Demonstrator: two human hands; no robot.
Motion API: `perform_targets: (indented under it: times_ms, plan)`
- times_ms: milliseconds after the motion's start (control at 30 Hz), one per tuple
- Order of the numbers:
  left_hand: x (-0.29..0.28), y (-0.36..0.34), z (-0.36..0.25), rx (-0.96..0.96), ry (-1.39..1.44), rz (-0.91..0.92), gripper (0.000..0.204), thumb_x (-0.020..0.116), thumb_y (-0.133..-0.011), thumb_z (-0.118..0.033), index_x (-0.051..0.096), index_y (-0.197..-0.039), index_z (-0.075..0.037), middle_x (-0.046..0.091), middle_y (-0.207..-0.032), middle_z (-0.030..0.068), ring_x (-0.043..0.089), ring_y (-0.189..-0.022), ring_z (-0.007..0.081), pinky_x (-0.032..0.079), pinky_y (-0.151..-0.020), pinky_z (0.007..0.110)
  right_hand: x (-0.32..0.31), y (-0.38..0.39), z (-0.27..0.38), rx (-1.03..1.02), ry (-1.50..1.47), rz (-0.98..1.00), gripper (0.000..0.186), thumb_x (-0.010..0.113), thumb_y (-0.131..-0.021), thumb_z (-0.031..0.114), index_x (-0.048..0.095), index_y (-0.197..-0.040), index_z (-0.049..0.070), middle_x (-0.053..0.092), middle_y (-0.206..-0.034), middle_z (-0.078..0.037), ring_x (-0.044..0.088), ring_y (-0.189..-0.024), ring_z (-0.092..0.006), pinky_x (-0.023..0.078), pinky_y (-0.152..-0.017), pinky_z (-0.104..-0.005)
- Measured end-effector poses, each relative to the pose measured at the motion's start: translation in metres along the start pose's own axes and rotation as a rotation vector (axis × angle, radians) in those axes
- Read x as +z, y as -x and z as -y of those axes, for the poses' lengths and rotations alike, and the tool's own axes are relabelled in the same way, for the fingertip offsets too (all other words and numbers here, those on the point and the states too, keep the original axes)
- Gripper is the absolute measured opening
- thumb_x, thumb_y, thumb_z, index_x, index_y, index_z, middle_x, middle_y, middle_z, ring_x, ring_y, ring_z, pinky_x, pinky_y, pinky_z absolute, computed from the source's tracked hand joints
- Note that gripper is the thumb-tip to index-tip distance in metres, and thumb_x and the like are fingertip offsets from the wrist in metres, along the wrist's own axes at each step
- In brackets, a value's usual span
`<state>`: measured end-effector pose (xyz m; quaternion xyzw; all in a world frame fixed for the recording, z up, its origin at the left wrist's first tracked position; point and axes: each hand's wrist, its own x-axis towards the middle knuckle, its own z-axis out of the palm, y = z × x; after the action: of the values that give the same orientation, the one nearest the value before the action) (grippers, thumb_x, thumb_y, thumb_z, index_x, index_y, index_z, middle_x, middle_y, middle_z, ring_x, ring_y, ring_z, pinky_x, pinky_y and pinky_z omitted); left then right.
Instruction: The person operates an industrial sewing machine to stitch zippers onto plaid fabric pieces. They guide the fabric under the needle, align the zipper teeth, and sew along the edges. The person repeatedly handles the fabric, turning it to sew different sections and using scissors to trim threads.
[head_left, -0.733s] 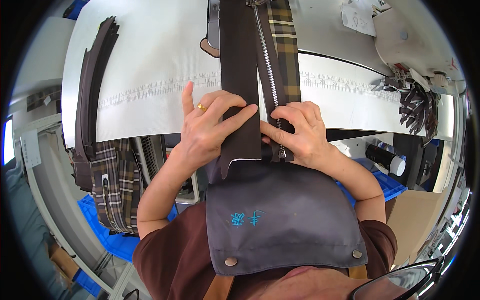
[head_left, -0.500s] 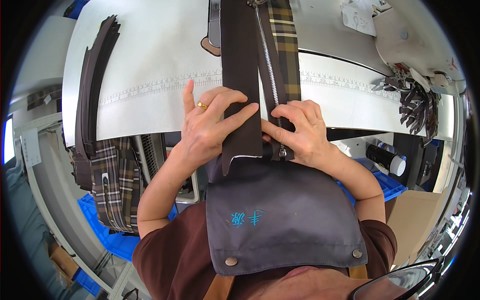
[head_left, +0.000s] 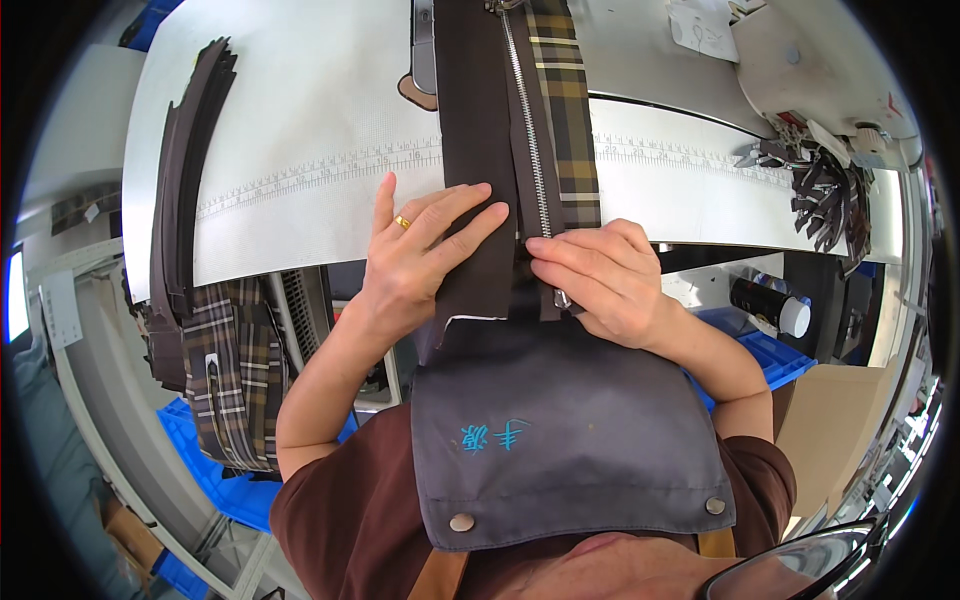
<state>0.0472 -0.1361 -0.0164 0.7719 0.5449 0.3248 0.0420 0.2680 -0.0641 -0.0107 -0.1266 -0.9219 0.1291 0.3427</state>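
A long dark brown fabric strip [head_left: 472, 130] with a silver zipper [head_left: 527, 140] and a plaid strip [head_left: 565, 120] beside it runs down the white sewing table [head_left: 300, 120] toward me. My left hand [head_left: 425, 250] lies flat on the brown strip near the table's front edge, a gold ring on one finger. My right hand [head_left: 600, 275] pinches the lower end of the zipper and plaid strip, by the zipper's metal stop. The strip's upper end reaches a sewing machine at the top, mostly out of view.
A stack of dark brown strips [head_left: 185, 160] hangs over the table's left edge above plaid pieces [head_left: 235, 370]. Blue bins [head_left: 215, 470] sit under the table. Cut fabric pieces and clips [head_left: 820, 185] lie at the right by a machine body [head_left: 810, 60]. A black cylinder [head_left: 765, 305] lies lower right.
Both hands have shifted slightly on the strip; my left fingers spread a little farther across the brown fabric. The strip itself stays in place.
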Motion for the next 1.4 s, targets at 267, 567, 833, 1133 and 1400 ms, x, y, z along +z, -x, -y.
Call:
perform_targets:
  times_ms: [267,567,833,1133,1400]
  plan:
    - [-0.002,0.000,0.000,-0.034,-0.028,0.006,0.038,0.067,-0.071,-0.017,0.071,-0.109,-0.016,0.064,-0.111,0.0030,0.062,-0.093,0.0166,0.020,-0.110,0.047,-0.001,-0.002,0.003,0.034,-0.003,0.080,0.028,0.067,-0.061,0.004,0.068,-0.089,0.003,0.066,-0.103,-0.005,0.059,-0.086,-0.0184,0.042,-0.072,-0.0320]
    - [0.000,0.002,0.002,-0.021,0.010,-0.007,0.044,0.067,-0.069,-0.013,0.068,-0.113,-0.017,0.061,-0.112,0.0027,0.061,-0.089,0.0175,0.017,-0.110,0.051,0.006,-0.011,0.010,-0.005,0.017,0.050,0.027,0.065,-0.061,0.005,0.066,-0.087,0.003,0.065,-0.099,-0.005,0.058,-0.086,-0.0179,0.041,-0.070,-0.0315]
    - [-0.002,-0.002,0.000,-0.042,-0.062,0.069,0.040,0.070,-0.068,-0.018,0.071,-0.107,-0.017,0.064,-0.111,0.0021,0.061,-0.097,0.0167,0.017,-0.110,0.047,0.011,-0.009,0.008,-0.049,0.023,0.063,0.023,0.065,-0.063,0.010,0.065,-0.085,0.002,0.064,-0.096,-0.007,0.058,-0.085,-0.0195,0.042,-0.069,-0.0320]
    - [-0.009,-0.003,-0.004,-0.065,-0.045,0.173,0.039,0.058,-0.075,0.000,0.069,-0.110,-0.013,0.062,-0.121,0.0002,0.058,-0.105,0.0167,0.011,-0.112,0.049,-0.005,-0.016,-0.017,0.059,0.030,0.206,0.037,0.069,-0.068,0.010,0.066,-0.105,0.007,0.059,-0.109,-0.007,0.054,-0.100,-0.0240,0.044,-0.081,-0.0346]
    - [-0.013,-0.052,0.042,-0.020,-0.167,0.187,0.033,0.056,-0.084,-0.009,0.061,-0.116,-0.007,0.057,-0.128,0.0007,0.053,-0.118,0.0217,0.019,-0.107,0.058,-0.004,-0.019,-0.022,-0.012,0.014,0.254,0.037,0.066,-0.068,0.011,0.066,-0.104,0.006,0.058,-0.103,-0.005,0.054,-0.096,-0.0223,0.044,-0.079,-0.0344]
